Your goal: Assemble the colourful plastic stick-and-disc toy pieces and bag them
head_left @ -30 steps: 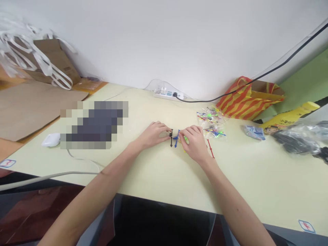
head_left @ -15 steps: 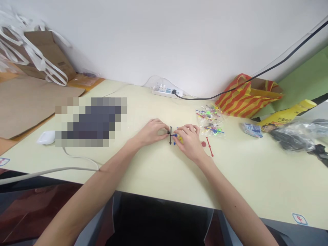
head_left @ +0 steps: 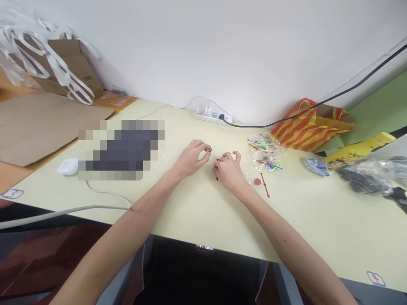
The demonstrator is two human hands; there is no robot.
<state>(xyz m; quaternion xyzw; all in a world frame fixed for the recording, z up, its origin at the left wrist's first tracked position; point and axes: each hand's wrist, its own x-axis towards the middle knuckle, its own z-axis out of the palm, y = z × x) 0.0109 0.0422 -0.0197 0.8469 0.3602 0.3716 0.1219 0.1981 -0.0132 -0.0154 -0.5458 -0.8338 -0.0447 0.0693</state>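
My left hand [head_left: 193, 158] is raised a little over the table, thumb and forefinger curled close together. A small dark piece [head_left: 208, 150] shows at its fingertips; its shape is too small to make out. To the right, my right hand [head_left: 231, 170] has its thumb and forefinger closed over a thin black arrow-ended stick [head_left: 217, 178], mostly hidden, with only dark ends showing. Beside that wrist lie a red round piece [head_left: 257, 181] and a red arrow-ended stick [head_left: 265, 185]. Bags of small coloured plastic parts [head_left: 265, 153] lie just beyond.
A power strip [head_left: 212, 116] with a black cable sits against the wall. At the right are a striped bag [head_left: 310, 127], a yellow bottle-shaped pack [head_left: 359, 151] and a blue-white packet [head_left: 316, 167]. Leftward lie a blurred-out dark object [head_left: 127, 146] and a white device [head_left: 68, 166].
My left hand has moved up and away from the black stick. My right hand has closed over the stick, and the blue and yellow pieces by its fingers are now out of sight.
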